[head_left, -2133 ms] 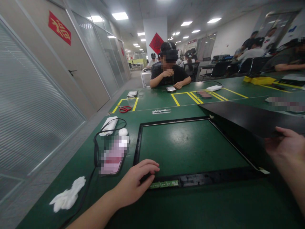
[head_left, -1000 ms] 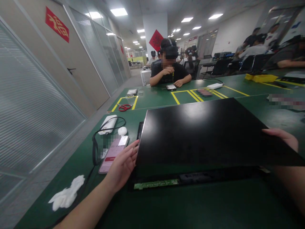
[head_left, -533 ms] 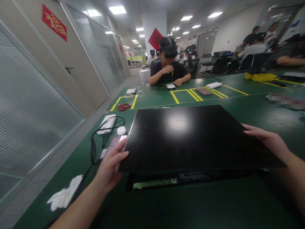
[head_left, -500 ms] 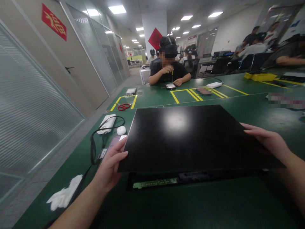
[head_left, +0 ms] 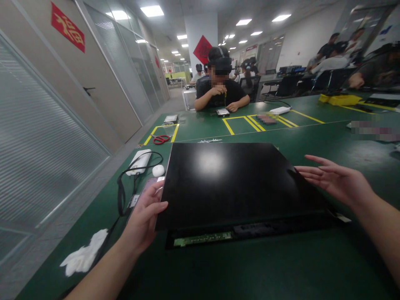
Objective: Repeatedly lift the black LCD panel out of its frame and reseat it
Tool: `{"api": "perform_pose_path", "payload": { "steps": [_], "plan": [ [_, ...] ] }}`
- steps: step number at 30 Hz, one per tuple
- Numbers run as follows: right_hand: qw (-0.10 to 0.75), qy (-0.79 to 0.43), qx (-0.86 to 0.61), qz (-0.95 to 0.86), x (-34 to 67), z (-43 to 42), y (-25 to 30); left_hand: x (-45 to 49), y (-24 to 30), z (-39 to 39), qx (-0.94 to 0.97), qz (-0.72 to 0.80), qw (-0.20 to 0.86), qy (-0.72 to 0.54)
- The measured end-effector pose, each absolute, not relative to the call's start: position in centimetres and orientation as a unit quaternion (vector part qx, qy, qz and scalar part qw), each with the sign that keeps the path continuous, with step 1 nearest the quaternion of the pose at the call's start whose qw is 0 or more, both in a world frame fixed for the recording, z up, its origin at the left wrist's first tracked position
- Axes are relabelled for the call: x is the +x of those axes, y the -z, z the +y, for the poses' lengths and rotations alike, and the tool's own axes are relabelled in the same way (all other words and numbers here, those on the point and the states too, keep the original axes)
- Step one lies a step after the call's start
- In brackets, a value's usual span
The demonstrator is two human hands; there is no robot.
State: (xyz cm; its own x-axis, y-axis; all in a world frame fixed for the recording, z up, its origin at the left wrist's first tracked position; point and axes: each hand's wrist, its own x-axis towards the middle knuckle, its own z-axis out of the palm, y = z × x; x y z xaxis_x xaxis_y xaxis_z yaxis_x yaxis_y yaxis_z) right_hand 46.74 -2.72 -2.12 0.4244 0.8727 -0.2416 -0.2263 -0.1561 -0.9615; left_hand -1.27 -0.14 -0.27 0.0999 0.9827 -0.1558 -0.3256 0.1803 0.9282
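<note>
A thin, glossy black display panel (head_left: 218,187) lies over a dark frame with a green circuit strip (head_left: 203,239) along its near side. My left hand (head_left: 145,212) grips the panel's left edge, thumb on top and fingers beneath, keeping that side raised. At the right edge my right hand (head_left: 340,181) is open, its fingers stretched out and apart. Its lower fingertips are close to the panel; whether they touch it I cannot tell. A pale tab (head_left: 342,217) sticks out at the frame's near right corner. Most of the frame is hidden under the panel.
Left of the panel lie a white power bank (head_left: 139,162) with a black cable, a white earbud case (head_left: 158,170), a phone and a crumpled tissue (head_left: 86,254). Red-handled scissors (head_left: 161,139) and small pale pieces (head_left: 210,141) lie beyond. A person (head_left: 221,91) works across the green table.
The panel has moved left and its right side has come down. My right hand has let go of the right edge and opened, while my left hand keeps its grip.
</note>
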Motion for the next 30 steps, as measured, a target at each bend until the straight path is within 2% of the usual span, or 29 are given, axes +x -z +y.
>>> {"api": "perform_pose_path", "payload": {
  "steps": [30],
  "plan": [
    [0.523,-0.455,-0.658,-0.293,47.7,-2.4,3.0,-0.8,1.8,-0.2,0.364,0.463,0.661,-0.466]
  ]
}}
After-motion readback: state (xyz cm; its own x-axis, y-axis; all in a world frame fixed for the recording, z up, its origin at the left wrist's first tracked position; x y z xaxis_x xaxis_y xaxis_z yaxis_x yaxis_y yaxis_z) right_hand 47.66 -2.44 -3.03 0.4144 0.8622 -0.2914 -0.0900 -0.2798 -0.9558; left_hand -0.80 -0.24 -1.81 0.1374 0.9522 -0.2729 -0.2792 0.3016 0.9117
